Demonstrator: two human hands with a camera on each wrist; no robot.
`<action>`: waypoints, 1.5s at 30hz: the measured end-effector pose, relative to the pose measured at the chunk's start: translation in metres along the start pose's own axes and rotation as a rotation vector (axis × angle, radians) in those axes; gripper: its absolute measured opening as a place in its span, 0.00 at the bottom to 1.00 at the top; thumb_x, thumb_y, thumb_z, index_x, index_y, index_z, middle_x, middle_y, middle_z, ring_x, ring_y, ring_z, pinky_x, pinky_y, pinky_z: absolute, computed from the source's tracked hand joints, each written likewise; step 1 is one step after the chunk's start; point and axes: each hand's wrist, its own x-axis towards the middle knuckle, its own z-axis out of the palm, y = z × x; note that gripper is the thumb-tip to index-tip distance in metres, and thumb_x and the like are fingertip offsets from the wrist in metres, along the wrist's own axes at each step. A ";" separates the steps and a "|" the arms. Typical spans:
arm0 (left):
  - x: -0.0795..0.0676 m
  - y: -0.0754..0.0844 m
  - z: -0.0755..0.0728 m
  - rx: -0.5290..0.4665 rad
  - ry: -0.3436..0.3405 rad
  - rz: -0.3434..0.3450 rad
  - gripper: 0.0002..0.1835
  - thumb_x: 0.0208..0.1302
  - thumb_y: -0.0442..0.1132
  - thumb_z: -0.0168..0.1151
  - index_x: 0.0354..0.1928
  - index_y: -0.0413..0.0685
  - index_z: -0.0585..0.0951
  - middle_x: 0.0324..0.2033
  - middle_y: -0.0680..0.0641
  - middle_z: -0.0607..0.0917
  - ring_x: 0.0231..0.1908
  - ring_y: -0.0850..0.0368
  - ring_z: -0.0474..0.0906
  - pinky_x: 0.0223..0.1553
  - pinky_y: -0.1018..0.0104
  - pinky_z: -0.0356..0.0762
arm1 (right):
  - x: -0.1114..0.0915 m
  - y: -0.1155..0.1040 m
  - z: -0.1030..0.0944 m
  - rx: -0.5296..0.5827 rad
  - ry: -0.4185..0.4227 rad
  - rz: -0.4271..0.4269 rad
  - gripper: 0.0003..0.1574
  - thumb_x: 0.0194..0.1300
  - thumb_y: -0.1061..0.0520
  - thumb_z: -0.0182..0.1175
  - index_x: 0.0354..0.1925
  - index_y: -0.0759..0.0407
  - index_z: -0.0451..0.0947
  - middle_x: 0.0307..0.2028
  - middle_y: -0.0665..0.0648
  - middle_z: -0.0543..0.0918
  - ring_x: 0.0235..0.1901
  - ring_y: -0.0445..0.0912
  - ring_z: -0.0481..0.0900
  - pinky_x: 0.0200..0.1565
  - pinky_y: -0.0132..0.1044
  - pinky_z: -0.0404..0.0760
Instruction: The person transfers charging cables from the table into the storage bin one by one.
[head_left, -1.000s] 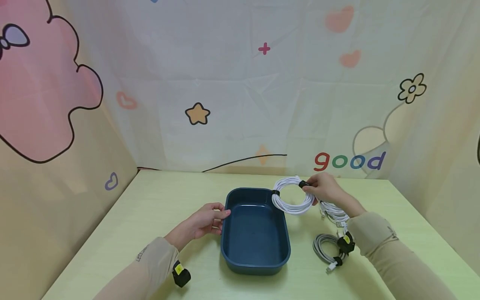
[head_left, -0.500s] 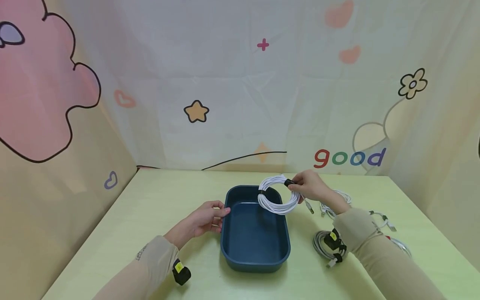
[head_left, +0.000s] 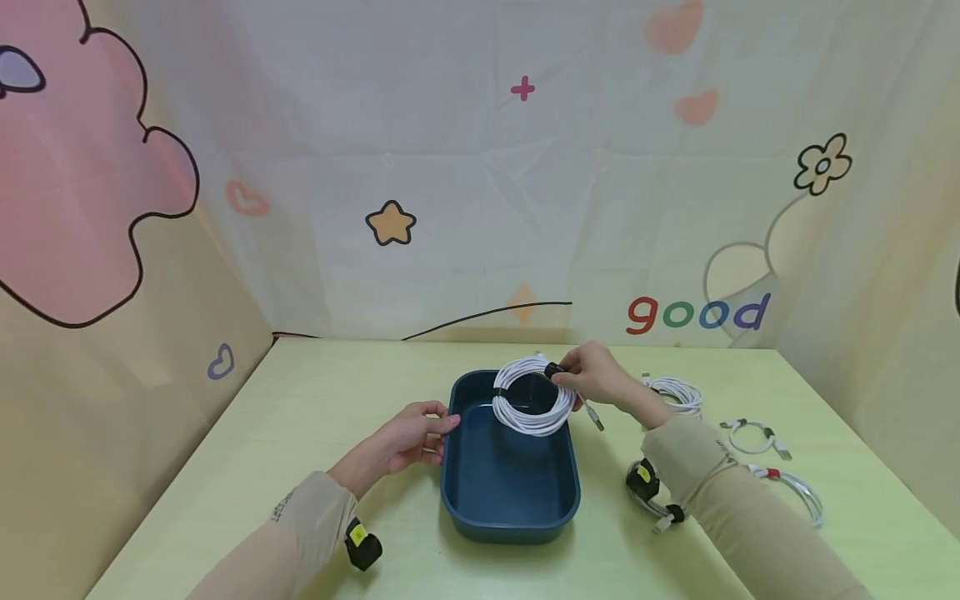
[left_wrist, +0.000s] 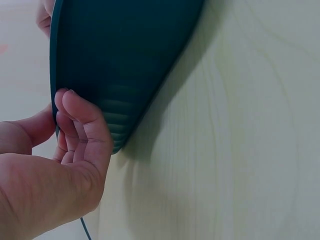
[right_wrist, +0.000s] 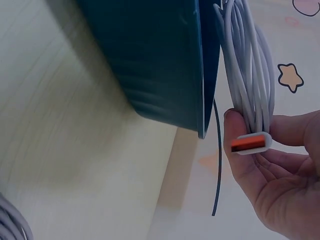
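Note:
A dark blue rectangular bin stands on the table. My left hand holds its left rim, and in the left wrist view the thumb and curled fingers clasp the bin's wall from both sides. Over the bin's far right part hangs a coiled white USB cable, bound with black ties. My right hand pinches this coil near one tie, above the rim. In the right wrist view its USB plug, orange inside, dangles beside the fingers. No other item shows inside the bin; the coil covers its far right part.
On the table to the right lie another white coiled cable, a small white cable and a white cable with a red tie. A grey coiled cable is partly hidden by the right wrist camera. A printed curtain backs the table.
My right hand has carried the white cable coil leftward, from the bin's right edge to over its far part. The left hand has kept its hold on the rim.

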 end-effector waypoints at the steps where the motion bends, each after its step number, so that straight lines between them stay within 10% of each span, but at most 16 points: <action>1: 0.000 0.000 0.000 0.001 0.000 0.000 0.08 0.69 0.42 0.57 0.35 0.48 0.70 0.21 0.51 0.74 0.19 0.58 0.72 0.26 0.69 0.77 | 0.001 -0.001 0.002 -0.001 -0.001 -0.005 0.13 0.65 0.64 0.58 0.41 0.77 0.78 0.28 0.66 0.85 0.16 0.45 0.82 0.27 0.44 0.84; 38: 0.003 0.002 0.000 0.002 -0.002 -0.001 0.08 0.70 0.42 0.56 0.36 0.48 0.69 0.22 0.51 0.74 0.20 0.58 0.72 0.25 0.69 0.76 | 0.011 -0.017 0.042 -0.082 -0.010 -0.044 0.10 0.62 0.64 0.61 0.32 0.74 0.80 0.20 0.63 0.84 0.17 0.53 0.84 0.20 0.33 0.79; 45: 0.003 0.000 0.000 0.000 -0.003 -0.007 0.07 0.70 0.41 0.55 0.36 0.48 0.70 0.21 0.51 0.74 0.20 0.58 0.72 0.25 0.69 0.76 | 0.005 -0.019 0.026 -0.317 0.213 -0.125 0.12 0.64 0.56 0.62 0.31 0.64 0.85 0.23 0.57 0.86 0.20 0.43 0.78 0.29 0.36 0.78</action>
